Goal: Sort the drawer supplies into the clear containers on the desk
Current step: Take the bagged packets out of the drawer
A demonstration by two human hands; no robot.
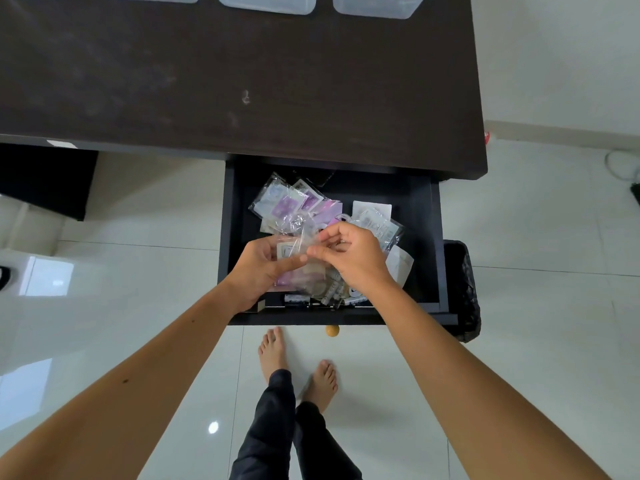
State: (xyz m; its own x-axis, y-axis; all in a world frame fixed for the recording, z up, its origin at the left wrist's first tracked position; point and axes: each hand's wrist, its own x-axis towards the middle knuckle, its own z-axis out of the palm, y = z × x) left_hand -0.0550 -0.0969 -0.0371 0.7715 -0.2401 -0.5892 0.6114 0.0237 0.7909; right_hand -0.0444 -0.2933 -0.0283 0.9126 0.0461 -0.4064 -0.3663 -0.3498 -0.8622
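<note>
dark desk (242,81), containers (266,3) lined along far edge. drawer (420,237) pulled open below, heaped with packets (294,202); batteries (296,299) along near wall. black bin (464,289) just right of drawer. left hand (263,268) and right hand (353,258) over the heap, fingers curled, both pinching one clear packet (298,242) between them.

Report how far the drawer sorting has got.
Done: the drawer is open, and the containers sit at the desk's far edge; little of them shows. In hand: the left hand and right hand both grip a clear packet above the drawer. Left: the pile of packets and batteries inside.
</note>
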